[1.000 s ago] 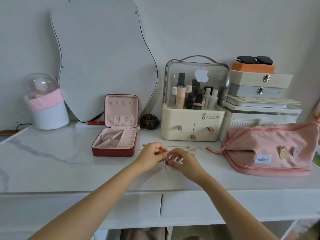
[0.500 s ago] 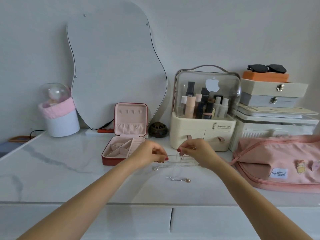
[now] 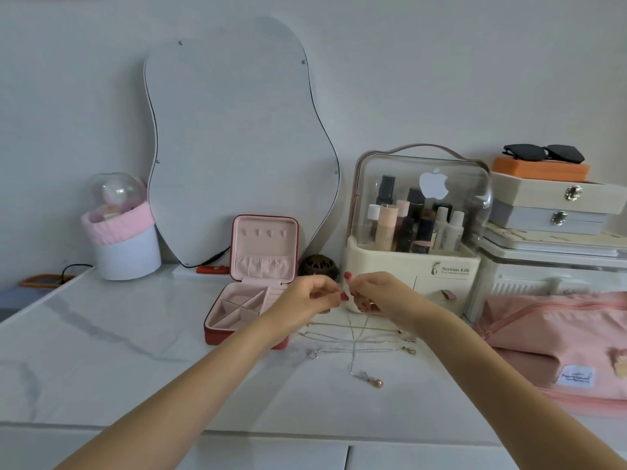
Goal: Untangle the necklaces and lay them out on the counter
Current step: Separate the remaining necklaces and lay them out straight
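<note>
Both hands are raised over the centre of the white marbled counter [image 3: 101, 351]. The left hand [image 3: 310, 296] and the right hand [image 3: 376, 293] meet fingertip to fingertip, fingers curled in a pinch on a thin silver necklace [image 3: 354, 347] that hangs down from them; its pendant end, with a copper-coloured bead [image 3: 378, 383], rests on the counter at 6 o'clock of the hands. Three more chains [image 3: 359, 339] lie stretched side by side, left to right, directly beneath the hands, and the hanging strand crosses over them.

At 9 o'clock of the hands stands an open red jewellery box [image 3: 249, 313] with pink lining, lid upright. At 2 o'clock stands a cream cosmetics organiser [image 3: 412, 269] with a clear domed lid; the lid bears a white Apple logo sticker, and the base reads "Serious Life", with a line of smaller print below it too fine to read. Bottles stand inside. At 3 o'clock lies a pink fabric pouch [image 3: 556, 337] with a white sewn label at its lower right; the script is illegible. Behind it are stacked boxes [image 3: 546, 205] with sunglasses [image 3: 544, 152] on top. A curved mirror [image 3: 237, 140] leans against the wall at 11 o'clock.
</note>
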